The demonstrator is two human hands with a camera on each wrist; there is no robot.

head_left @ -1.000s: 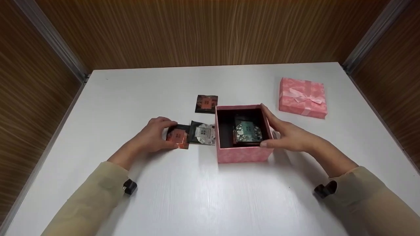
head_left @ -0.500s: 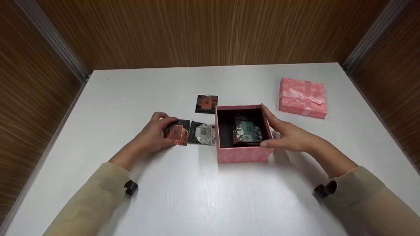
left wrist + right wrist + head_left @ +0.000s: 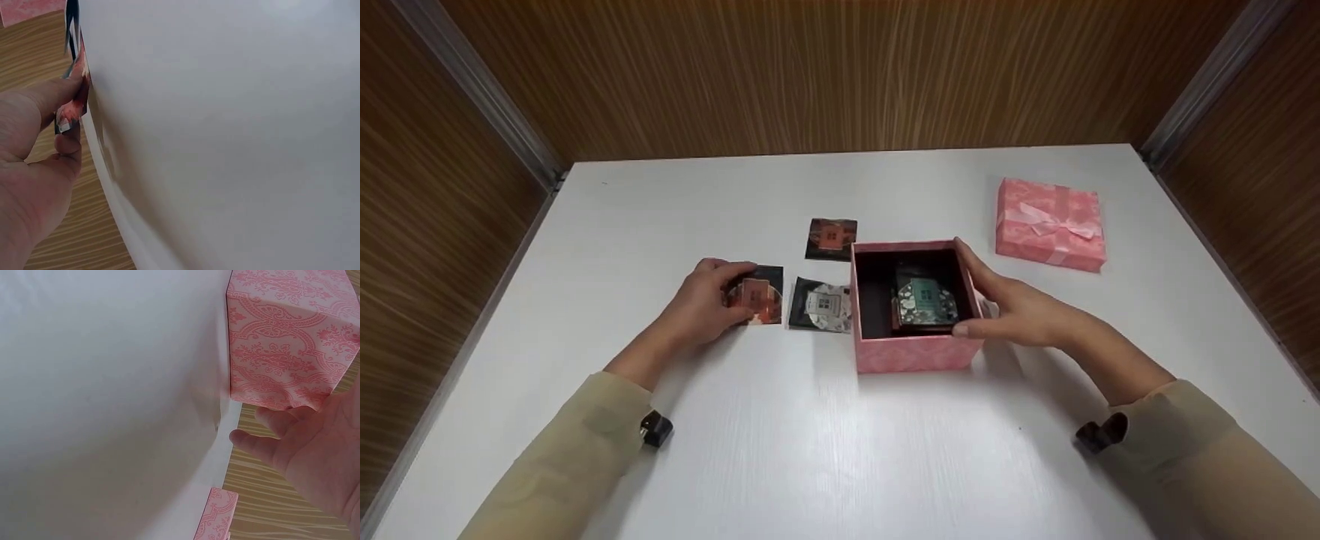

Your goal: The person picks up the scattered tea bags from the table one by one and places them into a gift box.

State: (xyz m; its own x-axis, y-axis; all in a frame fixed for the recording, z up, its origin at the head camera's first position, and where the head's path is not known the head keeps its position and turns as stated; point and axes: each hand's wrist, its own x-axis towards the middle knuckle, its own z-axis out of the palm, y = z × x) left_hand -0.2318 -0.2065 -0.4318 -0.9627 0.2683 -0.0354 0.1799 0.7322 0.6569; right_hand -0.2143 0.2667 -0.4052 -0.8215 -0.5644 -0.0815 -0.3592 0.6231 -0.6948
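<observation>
Left hand (image 3: 701, 300) pinching orange-labelled dark sachet (image 3: 755, 295)

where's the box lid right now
In the head view the lid lies on the table's far right, beyond the open box.

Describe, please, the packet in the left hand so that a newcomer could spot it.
Find the open pink box mid-table. Two dark packets lie left of it; the farther one, orange-labelled, is pinched by the left hand, while its neighbour bears a white label.
</observation>
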